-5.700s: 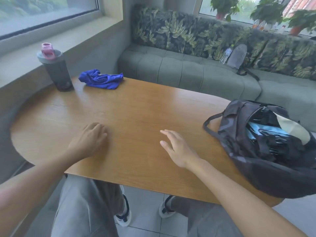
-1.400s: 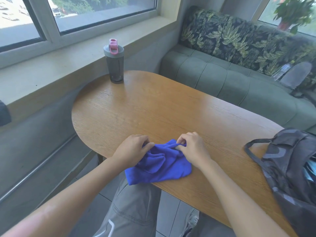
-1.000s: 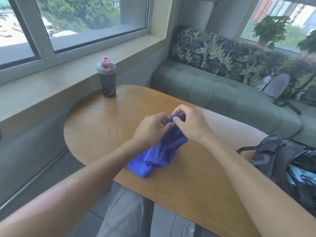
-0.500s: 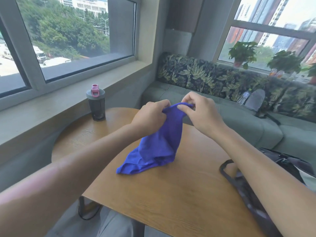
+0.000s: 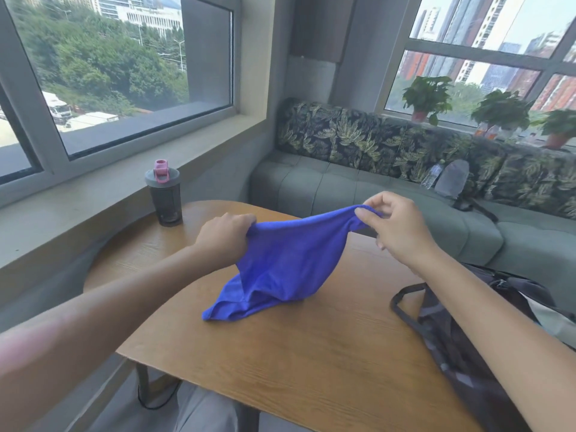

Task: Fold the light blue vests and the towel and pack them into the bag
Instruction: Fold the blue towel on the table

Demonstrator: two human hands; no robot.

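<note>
**Blue towel held up over the wooden table**

At the far left a large window (image 5: 118,67) looked out on trees and parked vehicles, with a broad pale sill (image 5: 93,194) running below it. A dark shaker bottle (image 5: 164,194) with a grey lid and pink cap stood upright at the table's rounded far-left end, close to the sill. The table (image 5: 311,353) was a light wood-grain top with a curved left end; grey trouser legs and a tiled floor showed beneath its near edge.

The left hand (image 5: 224,238) had its fingers curled round one upper corner of the blue towel (image 5: 280,263). The towel stretched between the two hands above the table, its upper edge sagging slightly, while its lower part drooped down and lay bunched on the wood at the lower left. The right hand (image 5: 396,229) pinched the other corner between thumb and fingers (image 5: 363,213), the remaining fingers loosely curled.

Behind ran a grey-green cushioned bench (image 5: 358,188) with a leaf-patterned backrest, on which a clear plastic bottle (image 5: 431,176) and a grey pouch (image 5: 452,179) lay. Potted plants (image 5: 427,98) stood on the right-hand window ledge, tall buildings visible beyond. At the right edge the dark patterned bag (image 5: 461,347) rested on the table, its strap looped toward the towel, partly hidden by the right forearm.
</note>
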